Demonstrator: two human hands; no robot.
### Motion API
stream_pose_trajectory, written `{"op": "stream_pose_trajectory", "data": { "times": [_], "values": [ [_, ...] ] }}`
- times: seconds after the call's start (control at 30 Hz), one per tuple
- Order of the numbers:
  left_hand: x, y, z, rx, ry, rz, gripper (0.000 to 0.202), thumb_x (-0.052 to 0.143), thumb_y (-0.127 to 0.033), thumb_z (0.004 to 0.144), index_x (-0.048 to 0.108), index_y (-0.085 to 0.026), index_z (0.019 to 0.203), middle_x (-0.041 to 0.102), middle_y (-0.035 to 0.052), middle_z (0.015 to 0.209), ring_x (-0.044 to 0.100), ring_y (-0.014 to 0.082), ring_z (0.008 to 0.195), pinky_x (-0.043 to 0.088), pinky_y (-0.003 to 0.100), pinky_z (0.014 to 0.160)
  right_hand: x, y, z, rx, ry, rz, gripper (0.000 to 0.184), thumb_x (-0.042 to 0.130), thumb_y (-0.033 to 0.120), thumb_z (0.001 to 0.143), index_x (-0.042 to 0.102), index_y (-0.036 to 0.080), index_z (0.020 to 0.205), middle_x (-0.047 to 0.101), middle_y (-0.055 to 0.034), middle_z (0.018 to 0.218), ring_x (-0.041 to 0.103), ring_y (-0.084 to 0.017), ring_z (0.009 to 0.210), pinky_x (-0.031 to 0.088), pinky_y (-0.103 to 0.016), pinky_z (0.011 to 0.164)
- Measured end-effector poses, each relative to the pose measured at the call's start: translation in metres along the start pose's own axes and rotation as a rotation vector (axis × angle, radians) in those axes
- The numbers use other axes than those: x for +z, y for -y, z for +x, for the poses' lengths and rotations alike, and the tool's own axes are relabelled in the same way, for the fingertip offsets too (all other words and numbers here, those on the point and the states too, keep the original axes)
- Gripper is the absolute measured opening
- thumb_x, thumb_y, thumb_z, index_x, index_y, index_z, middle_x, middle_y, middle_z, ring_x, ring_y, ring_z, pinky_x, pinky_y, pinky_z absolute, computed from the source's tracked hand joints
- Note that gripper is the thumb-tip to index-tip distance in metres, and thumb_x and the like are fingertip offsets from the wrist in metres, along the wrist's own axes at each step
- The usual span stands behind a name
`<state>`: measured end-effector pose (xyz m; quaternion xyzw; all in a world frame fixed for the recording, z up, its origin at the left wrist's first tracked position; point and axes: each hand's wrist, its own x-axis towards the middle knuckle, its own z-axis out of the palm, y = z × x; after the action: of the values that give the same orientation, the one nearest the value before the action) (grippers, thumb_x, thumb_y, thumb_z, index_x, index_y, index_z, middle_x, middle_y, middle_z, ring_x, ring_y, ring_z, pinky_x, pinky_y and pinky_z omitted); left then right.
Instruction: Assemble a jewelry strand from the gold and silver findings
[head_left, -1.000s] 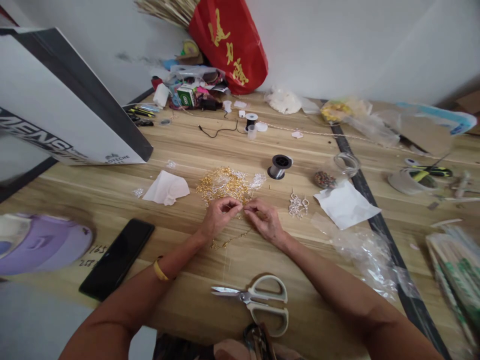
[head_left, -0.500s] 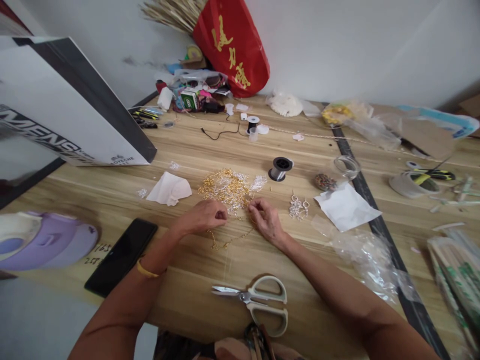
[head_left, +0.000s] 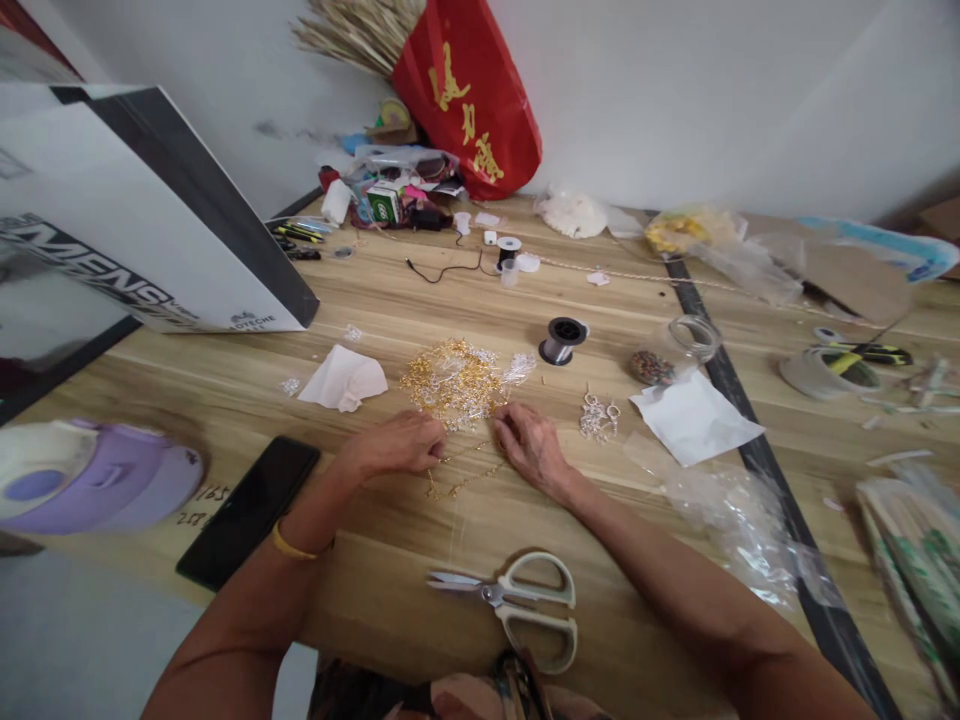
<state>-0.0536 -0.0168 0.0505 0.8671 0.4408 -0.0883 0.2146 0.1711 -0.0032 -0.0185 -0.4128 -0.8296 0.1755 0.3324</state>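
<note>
A thin gold beaded chain (head_left: 466, 484) lies in a loop on the wooden table between my hands. My left hand (head_left: 409, 440) is closed at the chain's left end, its fingertips curled down. At the right, my right hand (head_left: 529, 440) has its fingers pressed together on the chain's other end. Just beyond both hands is a heap of gold and silver beads (head_left: 454, 380), with clear pieces (head_left: 519, 368) at its right edge. White-handled scissors (head_left: 510, 595) lie nearer me, blades pointing left.
A wire spool (head_left: 562, 340) stands behind my right hand, near silver rings (head_left: 598, 415) and white paper (head_left: 697, 418). Left are a phone (head_left: 247, 512), a purple-white device (head_left: 112, 478) and a large box (head_left: 165, 220). Crumpled plastic (head_left: 739, 515) lies right.
My left hand has turned knuckles-up and lowered slightly. The chain between my hands is drawn into a narrower loop. My right hand's fingers have flattened downward. The view has shifted slightly.
</note>
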Motion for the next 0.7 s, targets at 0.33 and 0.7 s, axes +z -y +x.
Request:
{"op": "stream_pose_trajectory", "data": {
  "times": [0.33,0.7],
  "values": [
    [-0.0021,0.0013,-0.0013,0.006,0.079,-0.033,0.010,0.059,-0.016,0.068,0.065,-0.016,0.061,0.066,0.0035,0.064,0.057,0.0160,0.064,0.034,0.024,0.058,0.0007,-0.0004,0.0000,-0.007,-0.002,0.004,0.010,0.046,0.020,0.090,0.053,0.019,0.083,0.060,-0.0041,0.071,0.052,-0.018,0.066,0.040,-0.030,0.068],
    [0.0018,0.0021,0.0029,0.017,-0.035,-0.100,0.010,0.056,-0.014,0.069,0.063,-0.017,0.063,0.061,-0.0003,0.060,0.055,0.0136,0.059,0.036,0.022,0.057,-0.0036,0.0036,0.0002,-0.302,0.153,0.154,0.011,0.045,0.022,0.092,0.054,0.020,0.087,0.062,-0.0064,0.078,0.054,-0.018,0.073,0.043,-0.031,0.070]
  ]
}}
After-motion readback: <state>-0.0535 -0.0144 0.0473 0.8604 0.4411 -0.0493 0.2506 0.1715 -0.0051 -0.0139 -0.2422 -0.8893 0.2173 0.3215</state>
